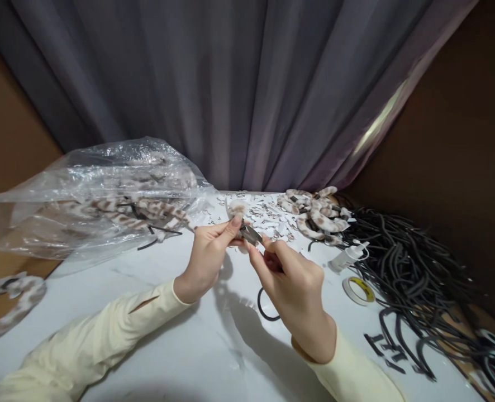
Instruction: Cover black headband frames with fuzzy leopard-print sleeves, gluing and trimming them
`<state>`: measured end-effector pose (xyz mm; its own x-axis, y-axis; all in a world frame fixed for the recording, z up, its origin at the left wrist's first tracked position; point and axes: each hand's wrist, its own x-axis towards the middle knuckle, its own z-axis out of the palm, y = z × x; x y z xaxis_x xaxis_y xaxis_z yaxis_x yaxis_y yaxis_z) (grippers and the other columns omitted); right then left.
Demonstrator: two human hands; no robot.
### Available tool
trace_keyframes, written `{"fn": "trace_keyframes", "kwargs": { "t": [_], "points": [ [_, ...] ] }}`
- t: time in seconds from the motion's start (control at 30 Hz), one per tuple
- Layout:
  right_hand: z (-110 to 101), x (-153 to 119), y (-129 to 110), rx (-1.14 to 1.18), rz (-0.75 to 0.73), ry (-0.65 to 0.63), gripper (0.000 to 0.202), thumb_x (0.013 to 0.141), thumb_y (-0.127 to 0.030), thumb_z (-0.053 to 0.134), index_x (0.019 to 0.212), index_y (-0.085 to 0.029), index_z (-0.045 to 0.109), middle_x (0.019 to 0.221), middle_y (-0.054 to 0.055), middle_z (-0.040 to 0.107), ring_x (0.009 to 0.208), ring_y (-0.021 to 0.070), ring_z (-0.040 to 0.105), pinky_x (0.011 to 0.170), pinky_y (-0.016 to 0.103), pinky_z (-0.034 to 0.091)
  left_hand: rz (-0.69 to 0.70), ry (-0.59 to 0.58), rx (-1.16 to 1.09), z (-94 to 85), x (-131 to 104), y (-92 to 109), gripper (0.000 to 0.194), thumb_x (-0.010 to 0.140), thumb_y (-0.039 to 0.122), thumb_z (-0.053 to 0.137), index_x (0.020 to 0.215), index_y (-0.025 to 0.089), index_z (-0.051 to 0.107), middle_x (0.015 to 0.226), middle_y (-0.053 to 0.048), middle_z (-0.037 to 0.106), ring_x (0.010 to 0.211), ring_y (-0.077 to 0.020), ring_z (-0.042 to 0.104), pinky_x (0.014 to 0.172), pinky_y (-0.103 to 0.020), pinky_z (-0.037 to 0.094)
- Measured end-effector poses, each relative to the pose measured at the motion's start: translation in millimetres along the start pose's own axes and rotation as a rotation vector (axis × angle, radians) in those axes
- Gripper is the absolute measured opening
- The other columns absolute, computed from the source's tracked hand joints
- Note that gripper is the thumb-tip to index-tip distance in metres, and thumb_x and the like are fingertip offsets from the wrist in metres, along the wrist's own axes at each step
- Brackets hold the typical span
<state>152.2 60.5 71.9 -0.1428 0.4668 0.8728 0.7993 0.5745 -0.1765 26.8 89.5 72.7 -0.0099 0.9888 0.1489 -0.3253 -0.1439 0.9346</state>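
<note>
I have my left hand [208, 254] pinching a small fuzzy piece [236, 209] above the middle of the white surface [180, 346], fingers closed on it. My right hand [295, 290] grips snips [251, 233], blades at the piece's lower edge. To cut well, I judge I should hold the piece taut, keep my left fingertips clear of the blades, and trim in small bites. Glue bottle [348, 255] and tape [358, 290] lie right.

A grey curtain [239, 84] hangs in folds across the top and centre of the frame. Brown walls [461, 139] flank it at left and right. A strip of light [379, 120] shows at its right edge. Below lies a white tabletop [180, 346].
</note>
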Motion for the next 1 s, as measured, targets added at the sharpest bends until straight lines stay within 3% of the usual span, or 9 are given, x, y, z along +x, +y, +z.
{"fn": "trace_keyframes", "kwargs": {
  "t": [0.23,0.37,0.5,0.63,1.0],
  "points": [
    [9,0,-4,-0.021,0.029,0.021,0.026,0.083,-0.02,0.058,0.066,-0.019,0.038,0.054,-0.005,0.047,0.043,0.0058,0.04,0.044,0.018,0.031,0.08,0.015,0.021,0.9,3,-5,0.031,0.077,0.041,0.063,0.07,0.013,0.073,0.063,-0.003,0.067,0.06,-0.0115,0.06,0.06,-0.02,0.051],
    [5,3,-1,0.028,0.018,-0.015,0.027,0.082,-0.017,0.059,0.067,-0.02,0.036,0.054,-0.006,0.045,0.043,0.0056,0.039,0.043,0.018,0.03,0.044,-0.06,0.009,-2.0,10,0,0.03,0.078,0.04,0.063,0.071,0.012,0.072,0.065,-0.004,0.068,0.062,-0.0126,0.063,0.061,-0.021,0.053],
    [3,5,-1,0.094,0.041,-0.05,0.029,0.081,-0.017,0.06,0.068,-0.02,0.035,0.055,-0.006,0.044,0.045,0.0052,0.039,0.044,0.017,0.03,0.0,-0.056,0.008,-4.5,17,6,0.034,0.074,0.043,0.066,0.065,0.01,0.069,0.062,-0.004,0.067,0.057,-0.0128,0.063,0.055,-0.02,0.053],
    [7,4,1,0.113,0.066,-0.046,0.03,0.081,-0.018,0.06,0.067,-0.02,0.034,0.055,-0.007,0.042,0.045,0.005,0.038,0.045,0.017,0.03,0.032,-0.009,0.032,-1.9,19,4,0.034,0.074,0.041,0.066,0.062,0.009,0.068,0.057,-0.003,0.064,0.052,-0.0105,0.06,0.049,-0.018,0.05],
    [24,8,-3,0.036,0.072,0.054,0.026,0.082,-0.018,0.057,0.067,-0.02,0.036,0.053,-0.006,0.044,0.043,0.0059,0.041,0.043,0.018,0.03,0.12,0.225,-0.017,12.0,23,-15,0.03,0.075,0.039,0.065,0.065,0.011,0.069,0.055,-0.001,0.062,0.052,-0.01,0.056,0.051,-0.02,0.046]
  ]
}}
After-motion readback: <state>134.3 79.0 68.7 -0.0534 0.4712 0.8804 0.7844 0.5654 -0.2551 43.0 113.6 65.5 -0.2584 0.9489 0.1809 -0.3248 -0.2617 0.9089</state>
